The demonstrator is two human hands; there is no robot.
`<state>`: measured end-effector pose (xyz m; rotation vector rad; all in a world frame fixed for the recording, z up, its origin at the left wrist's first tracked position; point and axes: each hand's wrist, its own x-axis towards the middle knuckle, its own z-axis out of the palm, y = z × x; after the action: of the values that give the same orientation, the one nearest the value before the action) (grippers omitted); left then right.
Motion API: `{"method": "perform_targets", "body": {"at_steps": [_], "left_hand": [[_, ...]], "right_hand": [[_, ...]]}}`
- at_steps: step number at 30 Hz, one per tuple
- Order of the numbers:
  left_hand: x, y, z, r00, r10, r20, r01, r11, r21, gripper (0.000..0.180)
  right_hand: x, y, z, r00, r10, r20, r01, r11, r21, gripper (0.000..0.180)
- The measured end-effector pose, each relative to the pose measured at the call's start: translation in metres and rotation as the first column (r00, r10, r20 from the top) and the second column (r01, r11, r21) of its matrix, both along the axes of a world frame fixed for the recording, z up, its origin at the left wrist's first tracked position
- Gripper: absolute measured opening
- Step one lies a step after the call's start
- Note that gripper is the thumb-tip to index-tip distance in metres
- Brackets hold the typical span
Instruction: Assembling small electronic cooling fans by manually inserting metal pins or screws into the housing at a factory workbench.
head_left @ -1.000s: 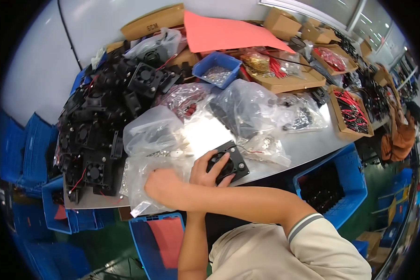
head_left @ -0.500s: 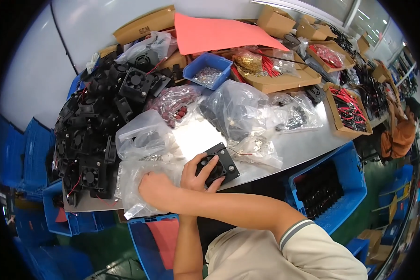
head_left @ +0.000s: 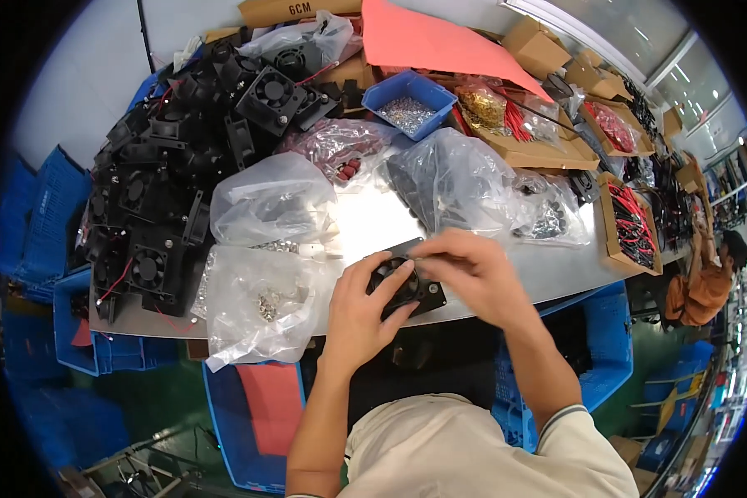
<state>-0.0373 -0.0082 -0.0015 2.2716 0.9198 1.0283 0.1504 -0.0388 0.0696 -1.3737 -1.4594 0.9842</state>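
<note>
A black cooling fan on a square plate (head_left: 428, 300) lies at the table's front edge, with a silver screw head showing near its right corner. My left hand (head_left: 363, 311) grips it from the left, thumb along the near side and fingers across the fan. Over its far right part, my right hand (head_left: 477, 278) has its fingertips pinched together; anything between them is too small or hidden to make out. Left of my left hand lies an open clear plastic bag (head_left: 245, 328) with small shiny metal parts (head_left: 270, 304) inside.
Black fans (head_left: 149, 191) are heaped at the left. Clear bags of parts (head_left: 461, 178) lie beyond my hands. A blue bin (head_left: 423, 87) of small metal pieces stands farther back. Cardboard trays (head_left: 635, 228) hold red and black wires. Blue crates (head_left: 224, 415) sit below the table edge.
My right hand has left the plastic bag at the left and crossed to the fan's far right part. My left hand stays on the fan. The view has shifted.
</note>
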Motion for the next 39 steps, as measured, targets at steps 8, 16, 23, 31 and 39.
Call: {"method": "perform_targets", "body": {"at_steps": [8,16,23,31,39], "left_hand": [[0.001,0.000,0.002,1.000,-0.007,-0.002,0.007,0.998,-0.058,0.059],[0.002,-0.002,0.002,1.000,0.000,-0.006,-0.001,0.999,-0.050,0.059],[0.002,-0.001,0.003,1.000,-0.004,-0.004,0.004,0.999,-0.051,0.059],[0.001,0.000,0.003,1.000,-0.015,0.011,0.015,0.998,-0.056,0.058],[0.000,-0.002,0.001,1.000,-0.008,0.002,0.008,0.998,-0.058,0.059]], "right_hand": [[0.019,-0.029,-0.019,0.967,0.021,0.254,-0.029,0.999,0.030,0.020],[0.014,-0.025,-0.025,0.940,0.036,0.341,-0.053,0.998,0.042,0.019],[0.012,-0.025,-0.023,0.926,0.022,0.376,-0.038,0.999,0.035,0.018],[0.008,-0.028,-0.025,0.926,-0.042,0.376,0.039,0.999,0.015,0.025],[0.023,-0.048,-0.038,0.972,-0.023,0.233,0.016,0.999,0.036,0.042]]}}
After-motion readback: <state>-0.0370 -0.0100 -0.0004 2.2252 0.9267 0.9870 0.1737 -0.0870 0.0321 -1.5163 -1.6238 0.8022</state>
